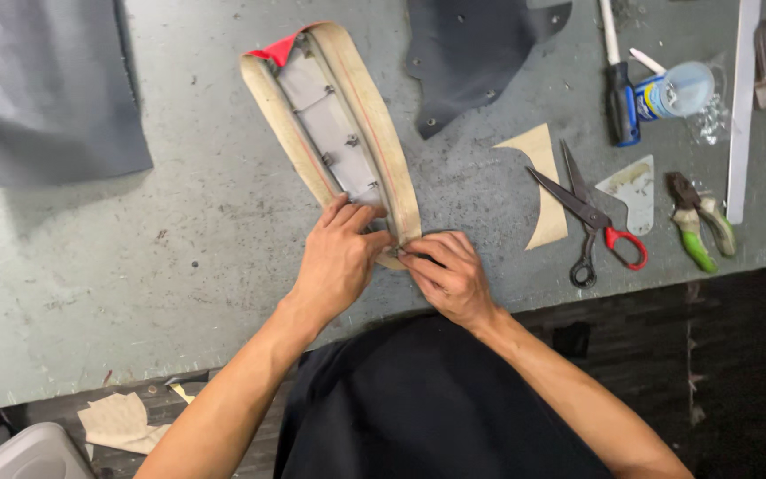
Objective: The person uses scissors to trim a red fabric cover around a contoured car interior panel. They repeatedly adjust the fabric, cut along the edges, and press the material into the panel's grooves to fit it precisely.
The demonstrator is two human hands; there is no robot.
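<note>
Long tan padded cover (347,124) flat on the gray tabletop (135,266), gray plastic inside showing, red bit at the far tip. Left hand (337,262) pressed on the cover's near end, fingers curled over the edge. Right hand (450,275) just beside it, pinching the same near end with fingertips. Scissors (591,222) with one red handle off to the right of the cover, green-handled pliers (700,222) farther right.

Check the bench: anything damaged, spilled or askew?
Nothing looks damaged or spilled. Both hands, left hand and right hand, pinch the near end of the long beige fabric-wrapped grey panel. Red-handled scissors lie open beside them.
</note>
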